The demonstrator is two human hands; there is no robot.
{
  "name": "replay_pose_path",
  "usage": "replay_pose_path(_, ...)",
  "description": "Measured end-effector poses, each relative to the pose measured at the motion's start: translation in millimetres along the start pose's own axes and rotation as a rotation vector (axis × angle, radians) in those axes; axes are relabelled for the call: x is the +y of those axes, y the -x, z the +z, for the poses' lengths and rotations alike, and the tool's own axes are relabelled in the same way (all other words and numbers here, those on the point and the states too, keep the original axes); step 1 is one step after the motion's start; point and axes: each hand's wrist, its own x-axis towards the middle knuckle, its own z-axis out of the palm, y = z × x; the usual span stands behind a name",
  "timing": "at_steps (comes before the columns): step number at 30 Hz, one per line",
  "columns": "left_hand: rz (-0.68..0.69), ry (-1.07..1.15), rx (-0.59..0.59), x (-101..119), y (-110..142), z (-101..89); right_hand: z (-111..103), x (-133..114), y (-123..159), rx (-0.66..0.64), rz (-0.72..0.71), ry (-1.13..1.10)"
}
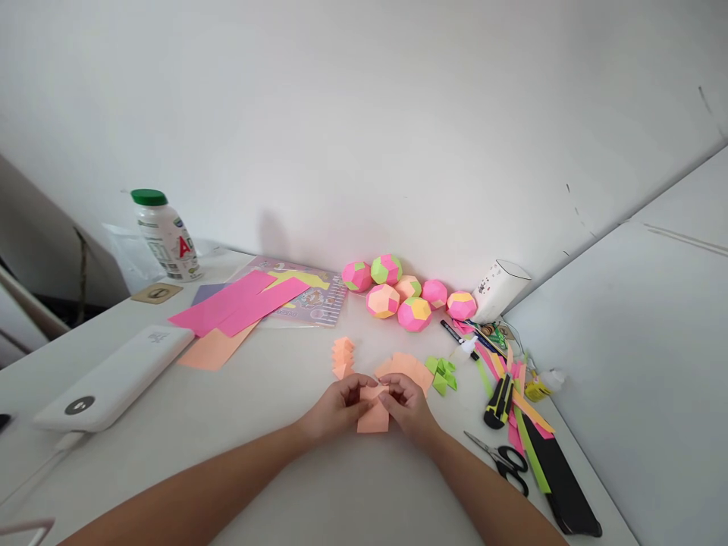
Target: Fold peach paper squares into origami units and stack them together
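Observation:
My left hand [337,407] and my right hand [410,406] meet over the white table [227,440], both pinching a small orange paper piece [374,414] between their fingertips. The fingers of each hand are curled closed on the paper's upper edge. Just beyond the hands lie a stack of folded orange paper units [343,357] and loose orange squares [408,367]. Green folded pieces [442,374] sit to the right of them.
Several pink, green and orange paper balls [398,292] stand by the wall. Pink and orange paper sheets [239,307], a white power bank [114,375] and a green-capped bottle [164,235] are at left. Scissors [503,459], a utility knife [499,400], paper strips, a glue bottle [543,383] lie right.

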Motion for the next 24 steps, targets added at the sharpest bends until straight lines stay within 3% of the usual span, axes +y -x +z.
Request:
replay_pose_path(10, 0.017, 0.209, 0.157, 3.4, -2.9, -1.9, 2.1, -1.3, 0.1, -0.060, 0.032, -0.048)
replay_pose_path(13, 0.030, 0.191, 0.115, 3.4, -2.2, -2.2, 1.2, -2.3, 0.6, -0.006, 0.055, -0.020)
replay_pose_path(19, -0.012, 0.192, -0.081, 7.2, 2.2, -0.8, 0.3, -4.3, 1.3, 0.069, 0.067, -0.037)
replay_pose_path(24, -0.017, 0.260, -0.040, 8.9, 2.5, 0.9, -0.5, -2.5, -0.3, 0.025, 0.043, -0.040)
